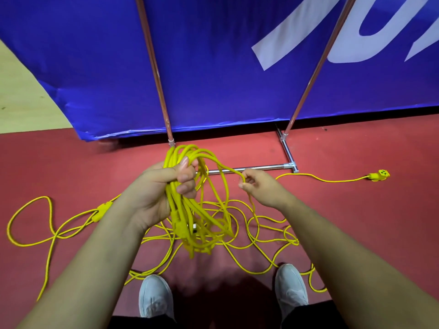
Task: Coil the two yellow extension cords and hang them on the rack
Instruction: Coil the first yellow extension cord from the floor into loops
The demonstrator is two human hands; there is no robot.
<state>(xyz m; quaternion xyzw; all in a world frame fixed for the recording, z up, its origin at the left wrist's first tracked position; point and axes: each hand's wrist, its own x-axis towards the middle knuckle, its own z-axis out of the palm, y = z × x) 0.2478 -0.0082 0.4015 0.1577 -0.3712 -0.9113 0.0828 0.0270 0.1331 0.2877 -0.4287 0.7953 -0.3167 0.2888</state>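
Yellow cord coil [190,210] is up off the floor, bunched in the left hand [161,186], fingers curled tight round the top of the loops, the rest hanging below the fist. Right hand [259,186] pinches a single strand between thumb and fingertips, just beside the coil, where it arcs over from the bundle. Down below, loose cord [156,237] sprawls in tangled curls across the red floor [356,222], in front of two grey shoes [155,298]. One run trails off right to a yellow socket end [379,175], lying well apart from the hands. Over on the left, a yellow connector [102,211] peeks out beside the left forearm. Rack [249,168] stands just behind, chrome base bar on the floor, uprights rising before a blue banner [213,67]
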